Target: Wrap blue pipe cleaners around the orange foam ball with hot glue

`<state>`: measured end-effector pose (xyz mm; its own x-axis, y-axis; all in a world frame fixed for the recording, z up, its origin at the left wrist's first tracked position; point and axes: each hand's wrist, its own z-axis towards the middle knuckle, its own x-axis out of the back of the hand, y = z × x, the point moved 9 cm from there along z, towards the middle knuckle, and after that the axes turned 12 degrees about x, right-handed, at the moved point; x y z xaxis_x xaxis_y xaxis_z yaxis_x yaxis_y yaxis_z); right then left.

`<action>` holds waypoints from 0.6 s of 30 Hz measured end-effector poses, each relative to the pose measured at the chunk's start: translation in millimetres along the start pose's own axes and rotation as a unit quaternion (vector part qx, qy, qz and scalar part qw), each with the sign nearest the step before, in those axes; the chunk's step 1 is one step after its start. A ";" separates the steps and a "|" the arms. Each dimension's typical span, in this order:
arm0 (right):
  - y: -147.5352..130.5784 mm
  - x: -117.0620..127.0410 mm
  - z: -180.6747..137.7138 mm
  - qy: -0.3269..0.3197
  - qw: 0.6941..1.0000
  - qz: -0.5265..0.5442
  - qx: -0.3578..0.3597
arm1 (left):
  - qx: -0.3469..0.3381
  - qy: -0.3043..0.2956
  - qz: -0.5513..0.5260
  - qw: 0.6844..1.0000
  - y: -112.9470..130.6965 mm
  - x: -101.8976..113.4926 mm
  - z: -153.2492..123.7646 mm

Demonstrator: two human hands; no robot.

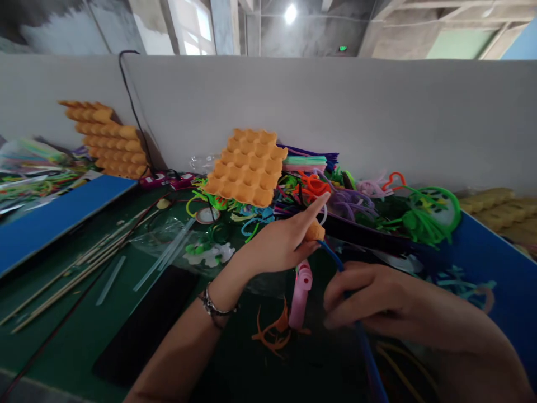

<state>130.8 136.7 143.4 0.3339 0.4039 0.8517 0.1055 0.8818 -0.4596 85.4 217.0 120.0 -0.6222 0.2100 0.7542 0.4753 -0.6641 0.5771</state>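
My left hand reaches across the middle, index finger stretched out, its other fingers closed on a small orange egg-tray piece. A blue pipe cleaner runs from that piece down to my right hand. The fingers of my right hand are pinched round it, and its lower length hangs blurred toward the bottom edge. Below my left hand lies a pink-handled tool, its kind unclear. Orange trimmed scraps are on the dark green table beside it.
An orange egg tray leans at the back over colourful pipe cleaners. Another tray stands at left. Wooden sticks, clear glue sticks and a black pad lie at left. Blue panels flank the table; a grey partition stands behind.
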 end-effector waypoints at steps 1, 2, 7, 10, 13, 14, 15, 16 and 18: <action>-0.6 -2.4 0.1 -0.013 1.000 0.005 -0.011 | 0.000 -0.012 0.002 1.000 1.3 -1.1 -1.3; -1.3 -3.2 -0.8 -0.017 1.000 0.012 -0.021 | 0.003 -0.025 0.004 1.000 2.3 -2.4 -3.0; 6.0 17.4 -18.5 0.091 0.994 0.015 -0.062 | 0.055 -0.065 -0.024 0.996 -1.9 -1.2 -18.1; 28.3 45.2 -39.5 0.265 0.954 -0.005 -0.142 | 0.128 -0.072 -0.115 0.982 -18.4 0.0 -34.0; 44.1 55.5 -48.1 0.355 0.915 -0.011 -0.190 | 0.208 -0.065 -0.277 0.936 -43.9 -4.3 -53.4; 45.4 55.6 -45.4 0.361 0.913 -0.015 -0.190 | 0.235 -0.065 -0.341 0.908 -53.4 -8.5 -59.9; 45.5 54.2 -40.7 0.356 0.915 -0.019 -0.187 | 0.264 -0.067 -0.400 0.875 -63.1 -14.1 -66.3; 45.0 51.7 -35.1 0.343 0.920 -0.025 -0.187 | 0.295 -0.066 -0.451 0.840 -72.9 -20.1 -72.2; 40.2 47.1 -23.5 0.312 0.931 -0.048 -0.181 | 0.352 -0.033 -0.519 0.778 -93.9 -28.2 -82.1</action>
<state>172.7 185.4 159.1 0.7743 0.0073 0.6328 0.4340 0.7217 -0.5393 7.3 214.4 18.9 -0.8756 0.4236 -0.2323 -0.0245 0.4413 0.8970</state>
